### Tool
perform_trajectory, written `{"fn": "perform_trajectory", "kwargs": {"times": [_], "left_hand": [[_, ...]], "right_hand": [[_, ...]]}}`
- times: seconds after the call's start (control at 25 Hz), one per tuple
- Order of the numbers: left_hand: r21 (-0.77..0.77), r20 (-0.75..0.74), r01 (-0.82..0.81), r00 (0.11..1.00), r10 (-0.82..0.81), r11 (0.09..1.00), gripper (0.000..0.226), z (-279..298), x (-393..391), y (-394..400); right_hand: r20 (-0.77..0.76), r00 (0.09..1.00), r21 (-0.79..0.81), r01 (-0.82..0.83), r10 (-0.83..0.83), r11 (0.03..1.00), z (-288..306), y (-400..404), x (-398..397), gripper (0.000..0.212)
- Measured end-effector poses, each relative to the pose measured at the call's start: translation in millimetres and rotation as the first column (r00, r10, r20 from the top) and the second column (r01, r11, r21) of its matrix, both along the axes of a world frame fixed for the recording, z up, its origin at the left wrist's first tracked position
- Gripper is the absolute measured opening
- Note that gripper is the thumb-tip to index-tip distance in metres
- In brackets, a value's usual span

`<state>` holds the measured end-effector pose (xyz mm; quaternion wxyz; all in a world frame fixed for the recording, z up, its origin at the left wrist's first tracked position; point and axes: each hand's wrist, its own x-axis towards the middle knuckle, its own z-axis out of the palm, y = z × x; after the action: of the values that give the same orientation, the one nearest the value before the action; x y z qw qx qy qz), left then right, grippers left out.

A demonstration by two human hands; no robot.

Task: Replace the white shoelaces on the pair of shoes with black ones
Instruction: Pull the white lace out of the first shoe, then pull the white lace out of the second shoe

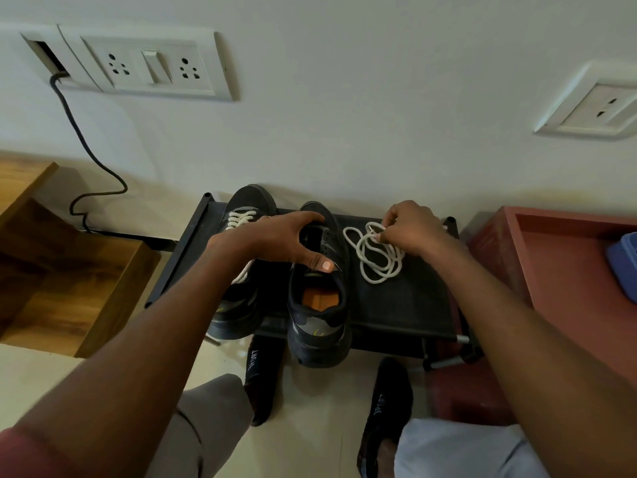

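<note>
Your left hand (286, 241) is curled over the right-hand shoe (319, 288), fingers hooked across the open throat near the toe and thumb pressed on the tongue area; it grips the shoe. That shoe carries no lace: its eyelets stand bare and the orange insole shows through the opening. Its heel overhangs the near edge of the black rack (406, 305) on which it stands.

Your right hand (412, 227) pinches the loose white shoelace (377, 251) between thumb and fingertips at the lace's far end. The rest of the lace lies in slack loops on the rack top, just beside the unlaced shoe and apart from it.

The left-hand shoe (241, 236) stands alongside, touching or nearly touching its partner (your forearm hides the join). It is still threaded with its white lace (241, 217), visible at the toe end and again below your wrist.

Surroundings noted: two feet in black socks (391, 405) on the pale floor below the rack, a wooden unit (69, 270) to the left, a reddish box (551, 270) to the right, a socket panel (155, 65) on the wall with a black cable (82, 139) hanging from it
</note>
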<state>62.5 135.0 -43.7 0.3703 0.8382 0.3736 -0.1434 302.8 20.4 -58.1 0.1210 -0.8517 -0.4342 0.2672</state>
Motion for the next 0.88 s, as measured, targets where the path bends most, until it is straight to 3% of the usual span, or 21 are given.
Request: {"fn": "perform_trajectory", "kwargs": {"times": [0.08, 0.2, 0.32, 0.44, 0.52, 0.6, 0.76, 0.88], "left_hand": [[0.017, 0.018, 0.017, 1.0, -0.017, 1.0, 0.136, 1, 1, -1], [0.119, -0.011, 0.054, 0.999, -0.053, 0.991, 0.128, 5, 2, -6], [0.243, -0.015, 0.072, 0.997, -0.071, 0.967, 0.124, 6, 0, -11], [0.331, -0.023, 0.058, 0.998, -0.053, 0.942, 0.129, 5, -4, -18], [0.399, 0.015, -0.016, 1.0, 0.011, 0.917, 0.116, 10, -6, -23], [0.454, 0.087, -0.13, 0.991, 0.101, 0.881, 0.098, 18, -11, -26], [0.452, 0.183, -0.357, 0.934, 0.307, 0.817, 0.072, 27, -36, -34], [0.465, 0.17, -0.491, 0.866, 0.47, 0.737, 0.066, 26, -62, -41]], "right_hand": [[0.185, 0.982, -0.001, -0.034, 0.034, 0.999, -5, -1, 4, 0.034], [0.067, 0.986, 0.073, -0.159, 0.154, 0.985, -20, 1, 0, 0.056], [0.058, 0.932, -0.048, -0.355, 0.357, 0.934, -35, 0, -22, 0.069], [0.199, 0.948, -0.111, -0.232, 0.25, 0.966, -39, -5, -14, 0.046], [0.218, 0.963, -0.122, -0.133, 0.157, 0.984, -30, -11, -2, 0.048], [0.104, 0.99, -0.008, -0.091, 0.092, 0.996, -16, -15, 6, 0.053], [-0.015, 1.0, 0.24, 0.027, -0.024, 0.97, 19, -23, -6, 0.035], [-0.234, 0.972, 0.241, 0.095, -0.037, 0.966, 37, -27, -32, 0.04]]}}
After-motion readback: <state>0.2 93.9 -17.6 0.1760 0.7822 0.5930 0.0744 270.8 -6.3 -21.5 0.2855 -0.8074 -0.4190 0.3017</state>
